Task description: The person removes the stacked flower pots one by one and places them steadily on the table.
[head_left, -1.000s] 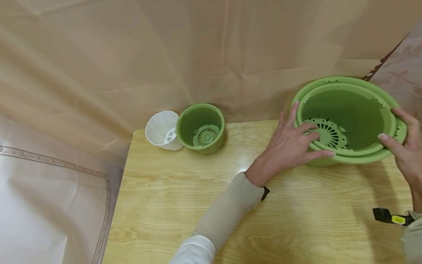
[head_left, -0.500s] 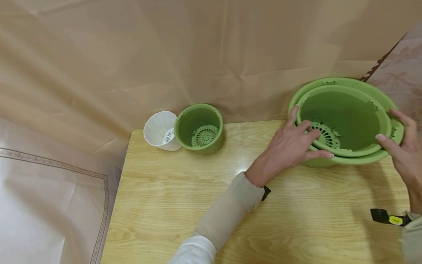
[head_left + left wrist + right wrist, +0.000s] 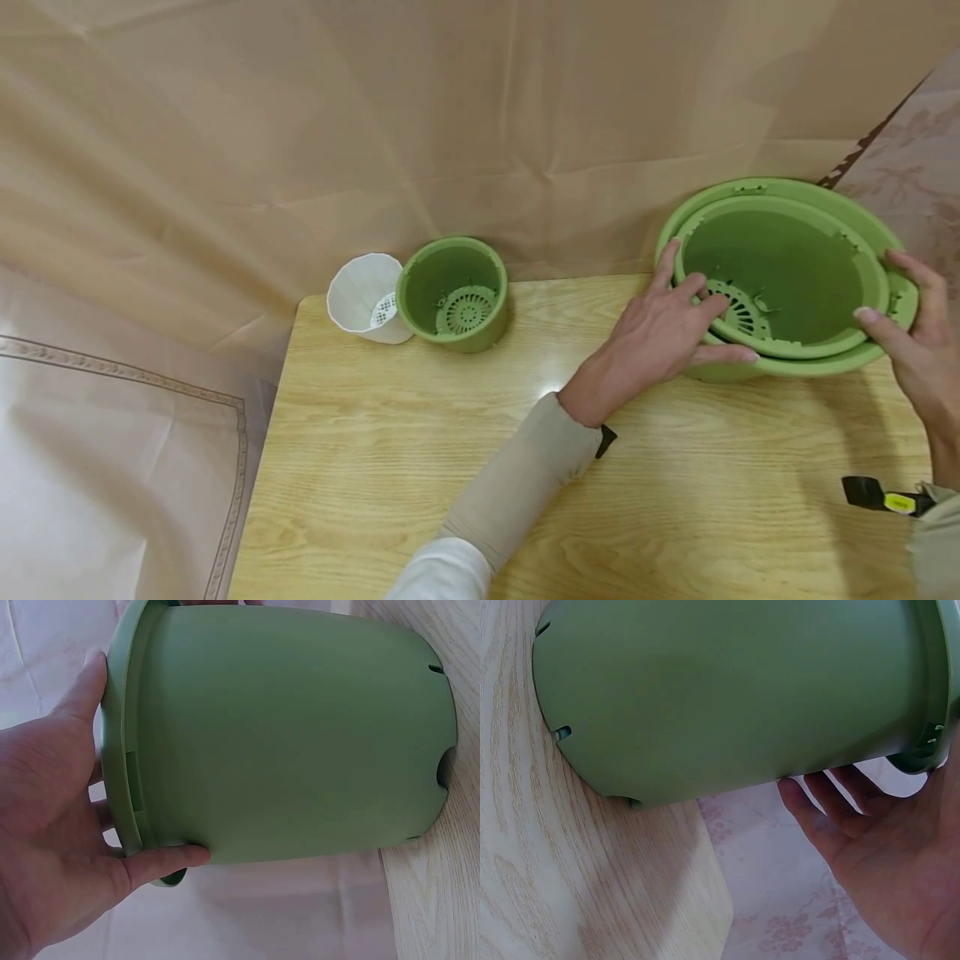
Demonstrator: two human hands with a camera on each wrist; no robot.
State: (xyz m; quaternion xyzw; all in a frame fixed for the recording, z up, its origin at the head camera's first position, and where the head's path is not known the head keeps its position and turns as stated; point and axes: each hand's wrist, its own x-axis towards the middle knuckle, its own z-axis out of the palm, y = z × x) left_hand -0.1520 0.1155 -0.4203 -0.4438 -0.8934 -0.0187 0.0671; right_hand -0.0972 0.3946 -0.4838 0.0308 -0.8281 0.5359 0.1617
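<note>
Two large green plastic plant pots stand nested at the right end of the table. Through the slotted bottom of the inner pot [image 3: 810, 258], several openings show, and its rim leans toward the left within the wider rim of the outer pot [image 3: 862, 218]. My left hand [image 3: 652, 337] grips the left side of the rims, fingers bent over inside, thumb along the outside wall. On the opposite side, my right hand [image 3: 926, 333] holds the rim by its tab, thumb on top; in the right wrist view its fingertips touch the outer wall from below.
A smaller green pot [image 3: 453, 325] with a slotted base stands at the table's back left. Against it leans a white fluted pot [image 3: 360, 292]. A beige cloth [image 3: 450, 125] hangs behind the wood-grain table [image 3: 420, 467], close to the large pots.
Between the first and second frames the inner pot shifted left and tilted, widening the gap to the outer rim at the right and back. Since then both hands have stayed nearly still.
</note>
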